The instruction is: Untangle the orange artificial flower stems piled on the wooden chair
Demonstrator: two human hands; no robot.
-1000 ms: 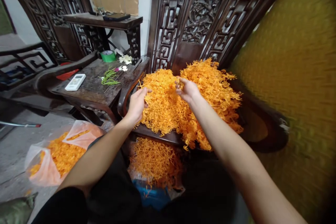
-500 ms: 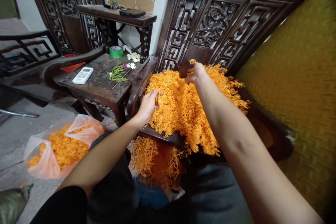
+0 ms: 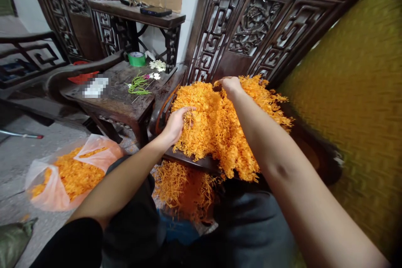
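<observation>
A large heap of orange artificial flower sprigs [image 3: 197, 121] covers the seat of a dark wooden chair. My left hand [image 3: 176, 125] is at the heap's left side, its fingers curled around a thin orange stem. Over the back of the heap, my right hand [image 3: 230, 86] bends to the left with its fingertips pinched at a small orange flower sprig, mostly lost against the orange behind it. Below the seat, between my knees, more orange stems [image 3: 171, 184] stand above a blue container [image 3: 177, 229].
A plastic bag of orange petals [image 3: 52, 188] lies on the floor at left. The side table [image 3: 122, 104] carries green tape [image 3: 136, 59], green stems [image 3: 140, 83], white flowers [image 3: 157, 65] and a blurred white object [image 3: 96, 87]. A carved chair back [image 3: 232, 65] rises behind the heap.
My right hand has moved left and slightly down, bringing the small orange sprig toward the middle of the heap. My left hand stays nearly in place. The whole view has shifted slightly.
</observation>
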